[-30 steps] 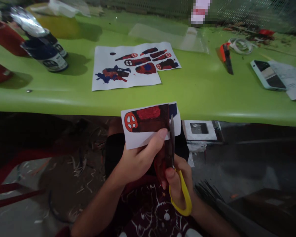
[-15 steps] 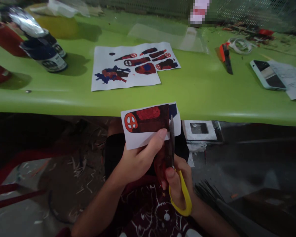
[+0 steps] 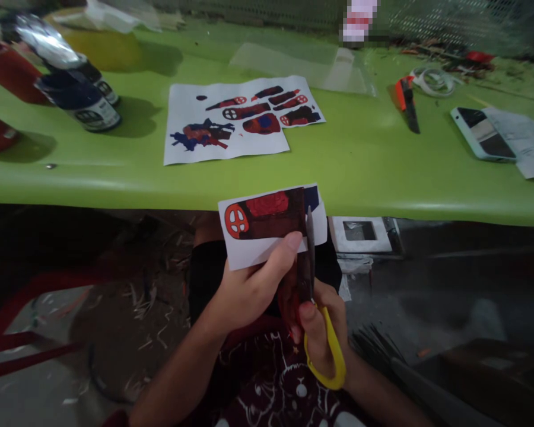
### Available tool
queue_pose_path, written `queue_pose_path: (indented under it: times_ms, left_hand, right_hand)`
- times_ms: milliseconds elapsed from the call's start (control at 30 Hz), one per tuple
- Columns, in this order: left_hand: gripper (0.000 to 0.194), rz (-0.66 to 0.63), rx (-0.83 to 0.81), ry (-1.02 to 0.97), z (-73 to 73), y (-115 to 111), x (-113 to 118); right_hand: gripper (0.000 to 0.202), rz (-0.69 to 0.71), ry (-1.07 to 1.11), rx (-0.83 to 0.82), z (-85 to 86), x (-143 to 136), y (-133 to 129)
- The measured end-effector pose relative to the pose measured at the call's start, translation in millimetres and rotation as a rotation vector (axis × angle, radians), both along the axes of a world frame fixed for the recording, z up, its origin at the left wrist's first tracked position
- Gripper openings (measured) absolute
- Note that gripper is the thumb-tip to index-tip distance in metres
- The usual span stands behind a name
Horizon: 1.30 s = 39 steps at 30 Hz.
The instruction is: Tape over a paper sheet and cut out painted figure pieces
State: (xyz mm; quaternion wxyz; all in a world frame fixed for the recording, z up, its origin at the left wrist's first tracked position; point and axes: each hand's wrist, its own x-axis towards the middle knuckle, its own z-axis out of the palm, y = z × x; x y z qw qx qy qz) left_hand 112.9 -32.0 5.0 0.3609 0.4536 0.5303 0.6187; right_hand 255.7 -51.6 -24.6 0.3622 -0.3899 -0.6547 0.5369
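Note:
A piece of white paper painted in dark red, with an orange round emblem at its left end, is pinched by my left hand, thumb on top. My right hand is closed round the yellow handle of the scissors. Their blades point up and lie at the right edge of the painted part. A dark blue patch shows on the paper beyond the blades. Below the paper, dark red pieces hang between my hands, partly hidden.
The green table bears a sheet of painted cutouts, paint bottles at the left, an orange cutter, a tape roll and a phone at the right. Paper scraps litter the floor.

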Motion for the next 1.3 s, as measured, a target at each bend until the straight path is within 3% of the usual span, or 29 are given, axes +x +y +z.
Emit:
queue_pose_path:
  times_ms: [1300]
  left_hand:
    - [0.035,-0.028,-0.027,-0.019,0.9,1.6,1.3]
  right_hand:
    - [0.049,-0.044,0.025,-0.062,-2.2,1.8,-0.8]
